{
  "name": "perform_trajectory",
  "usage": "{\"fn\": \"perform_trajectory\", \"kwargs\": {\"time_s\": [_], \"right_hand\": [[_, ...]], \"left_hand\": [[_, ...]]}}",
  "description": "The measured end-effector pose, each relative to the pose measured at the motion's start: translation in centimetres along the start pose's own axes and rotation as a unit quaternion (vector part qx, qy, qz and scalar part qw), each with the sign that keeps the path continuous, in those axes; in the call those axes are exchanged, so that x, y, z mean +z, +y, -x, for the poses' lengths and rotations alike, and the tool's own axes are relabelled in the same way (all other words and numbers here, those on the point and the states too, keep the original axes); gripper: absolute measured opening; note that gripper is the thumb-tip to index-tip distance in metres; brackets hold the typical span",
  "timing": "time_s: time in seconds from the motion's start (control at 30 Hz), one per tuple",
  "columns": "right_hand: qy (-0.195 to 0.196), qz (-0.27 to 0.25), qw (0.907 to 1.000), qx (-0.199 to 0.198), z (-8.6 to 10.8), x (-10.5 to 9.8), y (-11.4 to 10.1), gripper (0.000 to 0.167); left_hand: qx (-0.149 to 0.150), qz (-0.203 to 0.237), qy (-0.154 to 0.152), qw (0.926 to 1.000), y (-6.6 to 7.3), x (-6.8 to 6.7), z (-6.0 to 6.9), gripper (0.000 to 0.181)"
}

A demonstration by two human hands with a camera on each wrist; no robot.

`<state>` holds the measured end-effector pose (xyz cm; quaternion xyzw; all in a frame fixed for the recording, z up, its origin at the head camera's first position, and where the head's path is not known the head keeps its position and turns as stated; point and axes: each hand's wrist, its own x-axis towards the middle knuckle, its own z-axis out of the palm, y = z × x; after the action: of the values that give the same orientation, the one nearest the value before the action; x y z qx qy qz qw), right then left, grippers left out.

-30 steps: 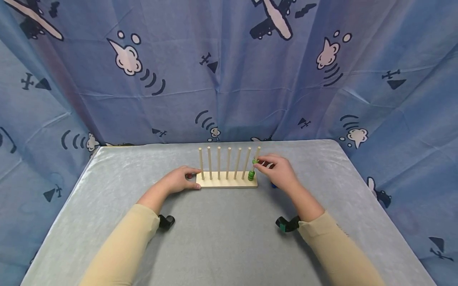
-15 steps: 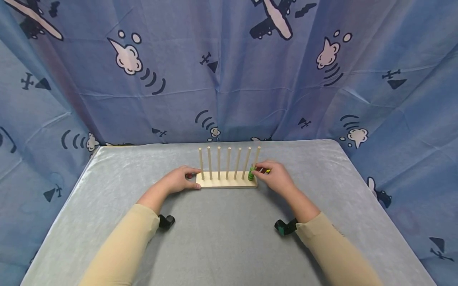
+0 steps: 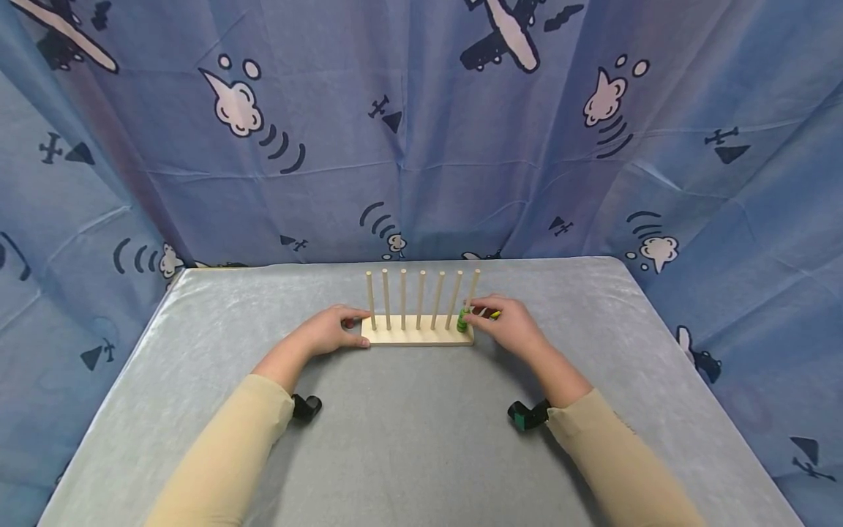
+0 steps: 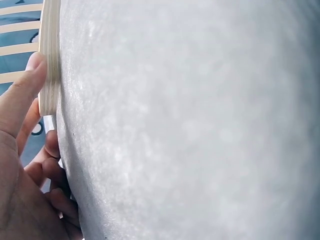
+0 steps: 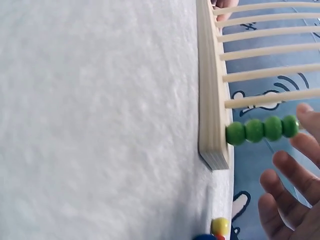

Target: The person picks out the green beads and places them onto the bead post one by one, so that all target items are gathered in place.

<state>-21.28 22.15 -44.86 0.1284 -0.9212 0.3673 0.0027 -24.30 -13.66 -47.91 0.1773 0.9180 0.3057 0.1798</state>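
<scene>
A pale wooden base (image 3: 417, 338) with a row of upright pegs stands on the table in the head view. My left hand (image 3: 324, 331) grips its left end, thumb at the front and fingers behind. On the rightmost peg sits a stack of several green beads (image 5: 254, 130), best seen in the right wrist view. The thumb and index finger of my right hand (image 3: 508, 323) pinch the top green bead (image 5: 290, 126) at its upper side, while the other fingers are spread apart. The other pegs carry no beads.
Beyond the base's right end lie a yellow bead (image 5: 220, 226) and a blue bead (image 5: 205, 237), with a bit of red beside them. Something red (image 3: 348, 323) shows behind my left fingers. A grey cloth (image 3: 408, 439) covers the table; a blue patterned curtain (image 3: 421, 146) hangs behind.
My right hand has come down the rightmost peg with a green bead, onto the beads below, and then stays there. My left hand has kept its grip on the base.
</scene>
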Motion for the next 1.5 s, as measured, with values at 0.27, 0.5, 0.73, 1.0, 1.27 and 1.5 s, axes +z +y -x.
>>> {"fn": "perform_trajectory", "kwargs": {"time_s": [0.27, 0.5, 0.73, 1.0, 1.27, 1.5], "right_hand": [[-0.002, 0.026, 0.9992, 0.029, 0.2, -2.0, 0.8, 0.034], [-0.012, 0.044, 0.9984, 0.034, 1.1, -4.0, 2.5, 0.034], [-0.018, 0.083, 0.9958, 0.036, 2.3, -6.2, 4.9, 0.033], [-0.026, 0.100, 0.9939, 0.039, 3.0, -6.6, 6.9, 0.038], [-0.061, 0.118, 0.9881, 0.078, 2.7, -5.6, 8.4, 0.042], [-0.072, 0.146, 0.9823, 0.092, 2.1, -5.1, 8.2, 0.044]], "left_hand": [[0.004, -0.001, 0.001, 1.0000, 0.0, -0.1, 0.0, 0.067], [-0.001, -0.007, 0.001, 1.0000, 0.2, 0.0, 0.2, 0.067], [0.001, -0.004, 0.003, 1.0000, 0.4, 0.0, 0.4, 0.066], [0.001, -0.007, 0.002, 1.0000, 0.4, -0.1, 0.3, 0.066], [-0.008, -0.011, 0.001, 0.9999, 0.3, 0.0, 0.3, 0.066], [-0.008, -0.007, 0.000, 0.9999, 0.2, 0.0, 0.3, 0.067]]}}
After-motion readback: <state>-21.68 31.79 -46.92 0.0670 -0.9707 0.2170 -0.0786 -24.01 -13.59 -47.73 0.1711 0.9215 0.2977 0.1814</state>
